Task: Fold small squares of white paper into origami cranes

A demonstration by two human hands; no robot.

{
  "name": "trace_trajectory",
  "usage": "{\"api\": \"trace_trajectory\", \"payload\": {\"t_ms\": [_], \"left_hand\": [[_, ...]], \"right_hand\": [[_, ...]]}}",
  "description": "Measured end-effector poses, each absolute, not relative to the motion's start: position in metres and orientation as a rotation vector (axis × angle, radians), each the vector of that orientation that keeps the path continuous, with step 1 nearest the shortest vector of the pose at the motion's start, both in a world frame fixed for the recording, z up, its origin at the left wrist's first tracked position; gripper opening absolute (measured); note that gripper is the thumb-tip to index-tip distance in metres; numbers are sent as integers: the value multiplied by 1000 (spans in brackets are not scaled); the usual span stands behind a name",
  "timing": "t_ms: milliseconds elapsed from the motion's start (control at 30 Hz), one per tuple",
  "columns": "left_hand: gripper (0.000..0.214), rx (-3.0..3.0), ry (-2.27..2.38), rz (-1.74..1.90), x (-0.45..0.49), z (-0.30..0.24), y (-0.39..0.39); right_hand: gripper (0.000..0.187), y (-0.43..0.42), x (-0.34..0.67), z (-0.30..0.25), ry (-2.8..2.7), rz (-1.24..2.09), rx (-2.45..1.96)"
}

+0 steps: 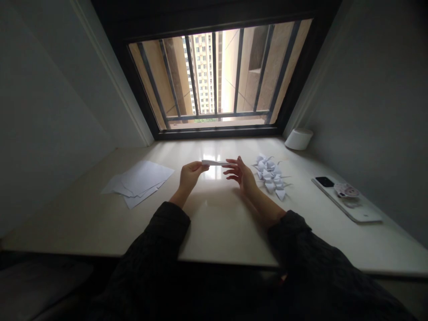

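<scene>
Folded paper strip [214, 162] between hands: left hand [189, 175] pinches end, right hand [241, 174] fingers steady other.

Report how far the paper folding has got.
Done: a pile of folded figures lies on the table, right of the hands. In hand: one paper, folded narrow, pinched by the left hand, with the right hand at its other end; whether that hand grips it is unclear. Left: a loose stack of flat sheets on the left, unfolded.
</scene>
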State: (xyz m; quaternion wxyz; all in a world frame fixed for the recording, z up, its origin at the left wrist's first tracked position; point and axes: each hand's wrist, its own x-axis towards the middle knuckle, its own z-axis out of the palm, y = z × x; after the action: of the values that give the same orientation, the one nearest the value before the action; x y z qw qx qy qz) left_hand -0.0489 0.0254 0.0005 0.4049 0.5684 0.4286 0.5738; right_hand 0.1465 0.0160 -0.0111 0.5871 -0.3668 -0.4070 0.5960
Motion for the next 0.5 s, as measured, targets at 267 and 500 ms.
{"api": "trace_trajectory", "payload": {"t_ms": [267,500], "left_hand": [[47,1163,1181,1386,-48,0,26],[50,1145,1178,1284,-47,3,20]], "right_hand": [[34,16,142,-18,-1151,1256,-826],[35,15,142,-18,-1114,1112,-1012]]}}
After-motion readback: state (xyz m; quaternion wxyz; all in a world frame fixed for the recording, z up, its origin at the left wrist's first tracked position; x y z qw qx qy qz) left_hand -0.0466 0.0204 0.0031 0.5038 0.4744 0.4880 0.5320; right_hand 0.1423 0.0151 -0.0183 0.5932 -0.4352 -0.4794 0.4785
